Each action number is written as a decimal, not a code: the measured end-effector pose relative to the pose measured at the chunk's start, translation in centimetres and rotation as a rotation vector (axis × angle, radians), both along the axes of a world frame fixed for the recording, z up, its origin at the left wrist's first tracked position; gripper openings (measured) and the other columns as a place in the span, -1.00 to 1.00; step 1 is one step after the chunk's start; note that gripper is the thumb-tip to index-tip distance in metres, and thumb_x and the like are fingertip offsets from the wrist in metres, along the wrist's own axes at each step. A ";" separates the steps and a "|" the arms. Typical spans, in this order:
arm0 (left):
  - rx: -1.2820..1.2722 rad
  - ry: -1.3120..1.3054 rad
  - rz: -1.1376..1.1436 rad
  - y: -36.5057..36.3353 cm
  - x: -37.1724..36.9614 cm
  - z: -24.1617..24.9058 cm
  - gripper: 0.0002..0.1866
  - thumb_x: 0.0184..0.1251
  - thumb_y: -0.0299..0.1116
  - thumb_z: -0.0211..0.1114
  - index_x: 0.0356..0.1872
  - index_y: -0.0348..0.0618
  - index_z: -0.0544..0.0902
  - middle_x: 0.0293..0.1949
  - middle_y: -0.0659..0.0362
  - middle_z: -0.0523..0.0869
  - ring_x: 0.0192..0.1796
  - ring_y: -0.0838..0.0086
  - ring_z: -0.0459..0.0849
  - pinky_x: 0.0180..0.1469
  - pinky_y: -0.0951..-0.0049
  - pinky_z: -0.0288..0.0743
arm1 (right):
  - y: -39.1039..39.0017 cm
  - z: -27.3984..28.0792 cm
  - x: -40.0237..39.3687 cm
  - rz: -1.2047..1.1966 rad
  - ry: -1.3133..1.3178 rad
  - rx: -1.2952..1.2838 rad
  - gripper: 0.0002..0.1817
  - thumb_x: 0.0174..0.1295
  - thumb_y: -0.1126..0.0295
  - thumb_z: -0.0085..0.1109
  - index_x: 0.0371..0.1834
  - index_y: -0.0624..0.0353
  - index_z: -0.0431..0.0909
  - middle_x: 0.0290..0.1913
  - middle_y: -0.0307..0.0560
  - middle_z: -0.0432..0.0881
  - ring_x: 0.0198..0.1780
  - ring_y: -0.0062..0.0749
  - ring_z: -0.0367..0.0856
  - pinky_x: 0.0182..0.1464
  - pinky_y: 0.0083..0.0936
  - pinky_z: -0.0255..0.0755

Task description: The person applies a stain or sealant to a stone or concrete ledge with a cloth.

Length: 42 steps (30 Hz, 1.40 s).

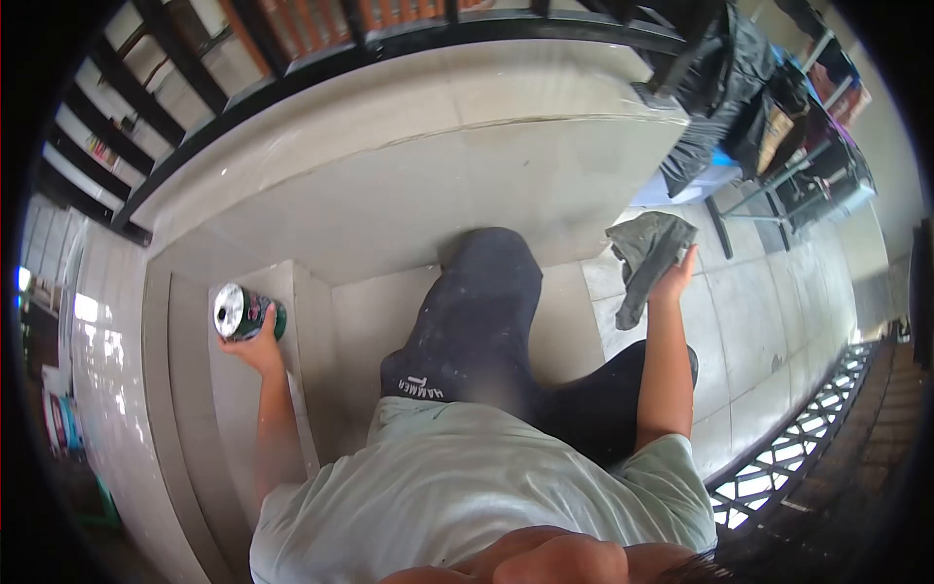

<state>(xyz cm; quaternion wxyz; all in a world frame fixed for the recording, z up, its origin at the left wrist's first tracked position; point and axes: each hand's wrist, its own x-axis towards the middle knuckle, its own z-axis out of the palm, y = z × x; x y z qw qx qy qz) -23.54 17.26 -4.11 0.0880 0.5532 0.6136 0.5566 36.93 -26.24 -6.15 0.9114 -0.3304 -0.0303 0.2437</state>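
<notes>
On the left, my left hand (255, 348) is wrapped round a green can (261, 313) with pale lettering. The can's silver top, which has a dark round hole in it, faces left over the tiled step (233, 399). Out to the right, my right hand (673, 277) grips a dark grey cloth (650, 251). One end of that cloth hangs down beside my wrist, and its bunched upper part covers some of my fingers.
My bent legs in dark trousers (467, 321) lie between both hands. Ahead rises a tiled ledge (438, 195) topped by a black railing (438, 31). Black plastic bags (705, 117) and a metal rack (778, 185) stand at the upper right. A lattice edge (793, 448) runs along the lower right.
</notes>
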 end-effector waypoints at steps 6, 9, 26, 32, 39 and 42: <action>-0.042 0.032 0.005 -0.7 -0.5 0.3 0.19 -0.17 -0.10 0.84 0.45 -0.35 0.25 0.30 -0.16 0.53 0.36 0.10 0.54 0.42 0.16 0.43 | 0.2 -0.2 0.3 0.033 -0.039 0.047 -0.18 0.50 -0.35 -0.13 0.45 0.17 0.46 0.37 0.04 0.59 0.36 -0.01 0.55 0.43 -0.07 0.41; 0.113 -0.185 -0.290 -2.2 0.5 1.4 0.10 -0.07 -0.28 0.81 0.46 -0.30 0.26 0.30 -0.11 0.53 0.36 0.14 0.53 0.44 0.15 0.42 | 0.2 -1.0 0.8 0.010 -0.044 0.037 -0.20 0.51 -0.33 -0.12 0.45 0.17 0.46 0.37 0.04 0.59 0.36 -0.01 0.55 0.43 -0.07 0.41; 0.032 -0.219 -1.514 -14.5 22.1 9.2 0.17 -0.35 -0.24 0.79 0.42 -0.32 0.34 0.27 0.00 0.59 0.28 0.27 0.64 0.35 0.18 0.53 | 1.2 3.0 -3.0 -0.020 -0.040 0.006 -0.31 0.54 -0.21 -0.04 0.41 0.16 0.48 0.31 0.01 0.64 0.33 -0.08 0.60 0.40 -0.11 0.46; -0.118 -0.132 -1.733 -18.5 30.3 11.3 0.14 -0.35 -0.30 0.78 0.43 -0.25 0.36 0.26 0.00 0.62 0.32 0.24 0.63 0.37 0.19 0.51 | 2.8 4.9 -8.3 -0.037 0.069 0.214 -0.24 0.56 -0.23 -0.16 0.49 0.22 0.40 0.41 0.14 0.55 0.41 0.11 0.53 0.50 0.05 0.35; -0.015 0.223 -1.887 -19.0 35.4 10.4 0.16 -0.36 -0.29 0.77 0.45 -0.29 0.36 0.25 -0.04 0.62 0.30 0.22 0.65 0.38 0.18 0.49 | 2.7 5.6 -14.4 -0.010 0.032 0.236 -0.22 0.59 -0.25 -0.25 0.50 0.23 0.36 0.42 0.06 0.54 0.42 -0.07 0.52 0.48 -0.09 0.36; -0.060 0.289 -1.913 -18.7 36.2 10.6 0.14 -0.39 -0.28 0.76 0.43 -0.29 0.41 0.25 -0.02 0.63 0.31 0.20 0.64 0.38 0.17 0.48 | 2.7 4.2 -14.8 0.026 0.039 0.241 -0.23 0.60 -0.23 -0.26 0.52 0.23 0.35 0.44 0.06 0.53 0.44 -0.10 0.50 0.49 -0.12 0.34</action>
